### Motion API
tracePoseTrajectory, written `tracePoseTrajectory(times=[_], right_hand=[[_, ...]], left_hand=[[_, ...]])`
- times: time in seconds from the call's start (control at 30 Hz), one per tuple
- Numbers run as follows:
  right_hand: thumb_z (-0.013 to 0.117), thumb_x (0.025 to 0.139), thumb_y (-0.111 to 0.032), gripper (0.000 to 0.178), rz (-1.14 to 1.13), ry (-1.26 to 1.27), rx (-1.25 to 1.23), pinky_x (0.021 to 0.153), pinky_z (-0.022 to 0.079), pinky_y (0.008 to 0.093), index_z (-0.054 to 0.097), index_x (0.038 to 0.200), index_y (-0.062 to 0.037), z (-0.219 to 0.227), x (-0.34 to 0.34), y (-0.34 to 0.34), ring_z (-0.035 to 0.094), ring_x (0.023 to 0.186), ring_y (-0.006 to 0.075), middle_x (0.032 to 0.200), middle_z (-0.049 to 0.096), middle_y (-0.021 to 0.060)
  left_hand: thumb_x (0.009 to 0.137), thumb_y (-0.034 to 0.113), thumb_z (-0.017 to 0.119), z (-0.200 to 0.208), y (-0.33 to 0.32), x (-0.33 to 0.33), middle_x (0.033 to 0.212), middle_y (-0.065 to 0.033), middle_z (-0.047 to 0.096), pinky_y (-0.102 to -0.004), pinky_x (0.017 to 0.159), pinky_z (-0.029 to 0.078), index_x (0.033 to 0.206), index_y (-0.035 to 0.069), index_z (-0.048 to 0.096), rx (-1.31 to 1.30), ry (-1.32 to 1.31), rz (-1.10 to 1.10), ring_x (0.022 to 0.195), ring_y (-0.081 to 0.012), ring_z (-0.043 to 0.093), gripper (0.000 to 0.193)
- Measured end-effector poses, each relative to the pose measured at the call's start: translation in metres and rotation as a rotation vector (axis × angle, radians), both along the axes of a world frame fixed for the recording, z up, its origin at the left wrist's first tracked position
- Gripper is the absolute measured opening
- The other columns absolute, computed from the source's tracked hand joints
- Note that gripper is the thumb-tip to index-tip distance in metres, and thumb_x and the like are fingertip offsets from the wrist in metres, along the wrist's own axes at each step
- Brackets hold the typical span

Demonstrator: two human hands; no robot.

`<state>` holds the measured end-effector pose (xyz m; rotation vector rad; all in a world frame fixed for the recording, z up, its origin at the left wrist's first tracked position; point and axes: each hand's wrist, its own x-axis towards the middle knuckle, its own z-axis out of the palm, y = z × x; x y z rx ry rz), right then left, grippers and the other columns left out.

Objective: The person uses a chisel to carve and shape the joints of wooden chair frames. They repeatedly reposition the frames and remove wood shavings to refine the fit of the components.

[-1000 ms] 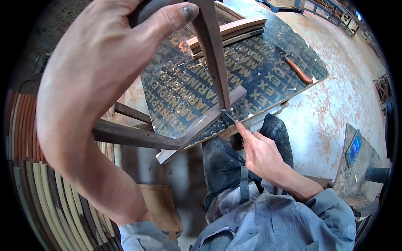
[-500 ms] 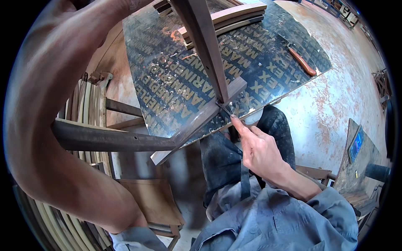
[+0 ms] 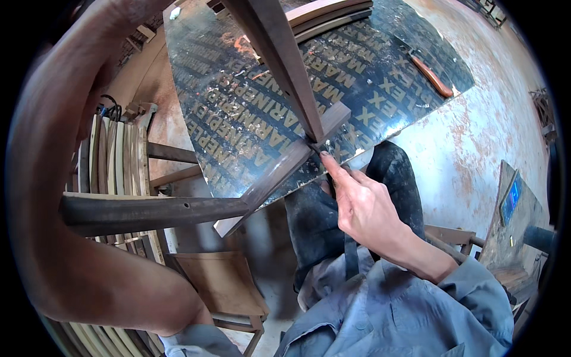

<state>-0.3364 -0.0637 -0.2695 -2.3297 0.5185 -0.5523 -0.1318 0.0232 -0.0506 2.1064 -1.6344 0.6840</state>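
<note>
On my feed, legs (image 3: 288, 77) meet the rail (image 3: 279, 172), right hand (image 3: 369, 208) gripping a thin tool (image 3: 315, 148), the hold of the left hand (image 3: 132, 8) and remaining work unclear.

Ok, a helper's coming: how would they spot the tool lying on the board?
Find the big, dark printed board. Near its right corner lies the tool. Its rounded, reddish-brown handle sets it apart from the curved wooden strips stacked farther left.

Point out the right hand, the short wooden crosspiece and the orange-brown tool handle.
Right hand (image 3: 367, 205): head view, back of the hand.
Wooden crosspiece (image 3: 278, 172): head view, upper face, mid-length.
Orange-brown tool handle (image 3: 431, 76): head view, middle of the handle.
</note>
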Motion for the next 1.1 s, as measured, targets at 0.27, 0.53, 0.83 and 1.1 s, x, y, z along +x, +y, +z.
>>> tracePoseTrajectory(times=[0.27, 0.53, 0.83, 1.1], right_hand=[[0.065, 0.084, 0.001, 0.063, 0.007, 0.029, 0.002, 0.061, 0.054, 0.0449, 0.053, 0.146, -0.0006, 0.002, -0.003, 0.002, 0.063, 0.066, 0.0362, 0.08, 0.063, 0.0189], [0.066, 0.084, 0.001, 0.069, 0.058, 0.042, -0.026, 0.055, 0.054, 0.0404, 0.049, 0.15, -0.0019, 0.008, -0.03, 0.003, 0.062, 0.063, 0.0324, 0.077, 0.06, 0.0171], [0.065, 0.084, 0.0, 0.07, -0.025, 0.1, 0.014, 0.057, 0.055, 0.0442, 0.048, 0.152, -0.0038, 0.002, -0.01, 0.01, 0.065, 0.065, 0.0368, 0.082, 0.062, 0.0213], [0.063, 0.085, 0.001, 0.07, -0.03, 0.072, 0.043, 0.058, 0.054, 0.0485, 0.046, 0.152, -0.0047, -0.002, -0.006, 0.01, 0.064, 0.062, 0.0403, 0.081, 0.061, 0.0216]], left_hand=[[0.093, 0.055, 0.069, 0.004, 0.007, 0.004, 0.11, -0.0166, 0.076, -0.0377, 0.075, 0.062, 0.138, 0.012, 0.066, 0.005, -0.016, 0.053, 0.092, -0.0198, 0.076, 0.062], [0.094, 0.054, 0.069, 0.01, 0.013, 0.008, 0.11, -0.0164, 0.076, -0.0374, 0.076, 0.062, 0.138, 0.011, 0.066, 0.017, -0.025, 0.092, 0.092, -0.0195, 0.076, 0.062], [0.094, 0.052, 0.07, 0.004, 0.009, 0.014, 0.109, -0.0161, 0.076, -0.037, 0.076, 0.061, 0.139, 0.011, 0.066, 0.007, -0.03, 0.088, 0.092, -0.0191, 0.076, 0.061], [0.094, 0.051, 0.07, 0.014, 0.014, 0.017, 0.109, -0.0158, 0.076, -0.0367, 0.077, 0.061, 0.139, 0.011, 0.066, 0.004, -0.047, 0.106, 0.092, -0.0188, 0.075, 0.06]])
